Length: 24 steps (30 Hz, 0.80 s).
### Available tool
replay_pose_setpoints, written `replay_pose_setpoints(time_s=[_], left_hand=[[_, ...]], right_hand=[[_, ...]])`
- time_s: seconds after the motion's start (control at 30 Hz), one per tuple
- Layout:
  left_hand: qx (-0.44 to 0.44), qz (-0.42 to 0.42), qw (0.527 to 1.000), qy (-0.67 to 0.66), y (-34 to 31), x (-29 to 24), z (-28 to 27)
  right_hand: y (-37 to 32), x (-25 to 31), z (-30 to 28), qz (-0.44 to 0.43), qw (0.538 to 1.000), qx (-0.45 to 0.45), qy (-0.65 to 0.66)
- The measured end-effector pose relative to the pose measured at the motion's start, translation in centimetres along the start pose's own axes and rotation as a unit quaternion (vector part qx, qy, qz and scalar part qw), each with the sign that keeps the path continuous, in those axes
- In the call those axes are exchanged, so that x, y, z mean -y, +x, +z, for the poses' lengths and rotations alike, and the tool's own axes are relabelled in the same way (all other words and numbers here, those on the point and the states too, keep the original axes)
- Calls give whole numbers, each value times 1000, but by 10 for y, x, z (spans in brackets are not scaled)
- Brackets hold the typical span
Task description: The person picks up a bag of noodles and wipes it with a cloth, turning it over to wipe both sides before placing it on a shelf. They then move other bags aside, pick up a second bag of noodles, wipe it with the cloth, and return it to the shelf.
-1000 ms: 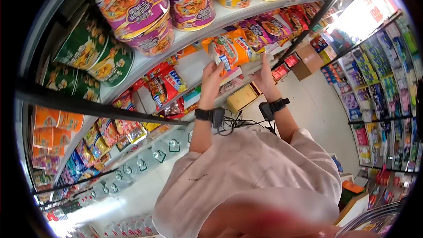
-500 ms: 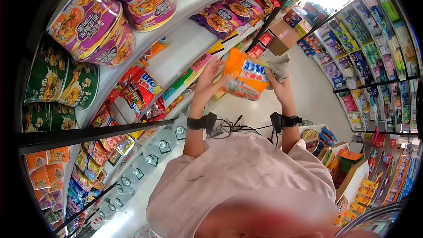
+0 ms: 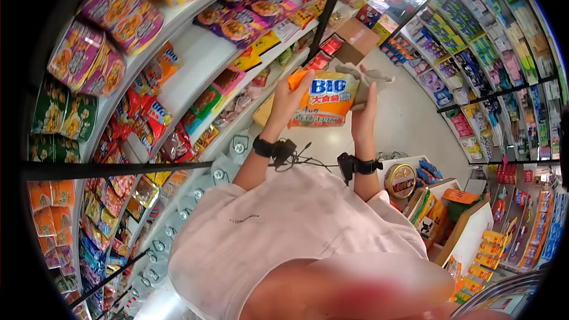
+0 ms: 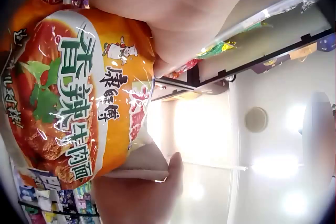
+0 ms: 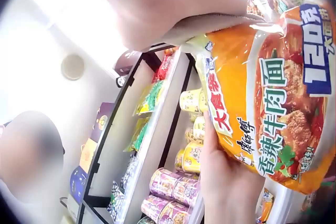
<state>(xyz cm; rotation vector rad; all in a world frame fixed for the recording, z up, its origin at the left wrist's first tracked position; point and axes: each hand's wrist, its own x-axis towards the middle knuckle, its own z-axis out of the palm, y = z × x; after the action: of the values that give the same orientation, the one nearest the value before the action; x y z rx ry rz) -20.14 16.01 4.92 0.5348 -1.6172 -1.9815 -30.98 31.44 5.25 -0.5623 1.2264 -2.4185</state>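
An orange instant noodle packet (image 3: 326, 102) is held up in front of my chest, its "BIG" lettering facing the head camera. My left hand (image 3: 288, 106) grips the packet's left end. On the other side my right hand (image 3: 364, 117) holds a grey cloth (image 3: 374, 78) against the packet's right end. In the left wrist view, the cloth (image 4: 142, 162) lies between the right hand's fingers and the packet's edge. The right wrist view shows the cloth (image 5: 215, 24) under the right hand, with the left hand (image 5: 226, 182) across at the opposite edge.
Shelves of noodle packets (image 3: 237, 24) and noodle cups (image 3: 86, 56) curve along the left. Large water bottles (image 3: 178, 219) stand low beside them. Across the aisle are racks of packaged goods (image 3: 474, 53). Boxes (image 3: 355, 38) sit on the floor ahead, and a round tin (image 3: 400, 179) is at the right.
The noodle packet has come away from the shelf to the space before my chest and turned over. The cloth now meets its right end. The head view has swung right.
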Motion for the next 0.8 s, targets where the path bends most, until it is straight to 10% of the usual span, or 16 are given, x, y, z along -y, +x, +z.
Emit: replay_pose_setpoints(time_s=[0.13, 0.23, 0.63, 0.8], left_hand=[[-18, 23, 999, 22, -1, 25, 29], [-4, -5, 1000, 24, -7, 28, 63], [19, -30, 984, -174, -18, 41, 141], [-53, -27, 987, -147, -23, 40, 148]], right_hand=[[-10, 23, -5, -54, 976, -97, -189], [-8, 29, -59, -54, 934, -6, -352], [3, 80, -123, 54, 965, -215, 138], [-7, 98, -135, -26, 985, -80, -151]])
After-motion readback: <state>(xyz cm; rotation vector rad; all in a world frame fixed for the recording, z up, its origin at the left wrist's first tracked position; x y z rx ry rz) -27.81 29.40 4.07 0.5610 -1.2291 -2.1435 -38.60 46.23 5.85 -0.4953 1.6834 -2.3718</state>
